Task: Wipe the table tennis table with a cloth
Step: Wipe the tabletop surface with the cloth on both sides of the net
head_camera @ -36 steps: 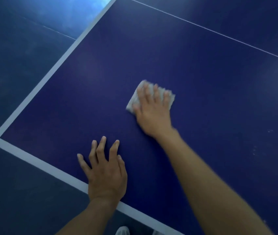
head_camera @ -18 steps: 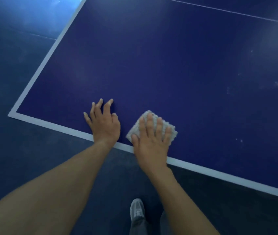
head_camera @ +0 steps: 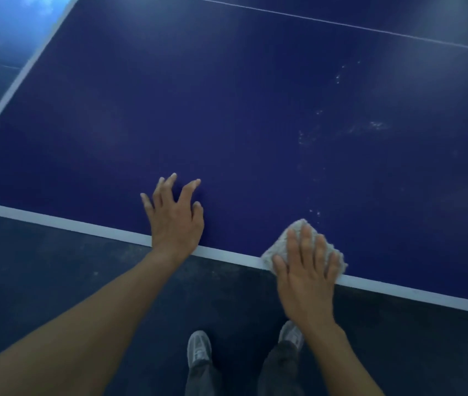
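From the head camera, looking down, the small pale grey fluffy cloth (head_camera: 280,247) lies in the lower right of the frame on the near edge of the dark blue table tennis table (head_camera: 227,110), overlapping the white border line. It looks soft, light and limp, likely to bunch or slide out if pushed from one corner, so I judge it is best driven from above with a flat palm over its middle rather than pinched. The right hand (head_camera: 305,275) does just that: fingers straight and close together, laid flat across the cloth and pressing it down, the forearm running up from the lower right. The left hand (head_camera: 175,218) sits at lower centre, fingers spread wide with the tips on the bare surface, holding nothing, wrist over the border line. Pale specks (head_camera: 375,125) dot the table in the right middle of the frame, well apart from the cloth. Two grey shoes (head_camera: 198,348) show at the bottom.
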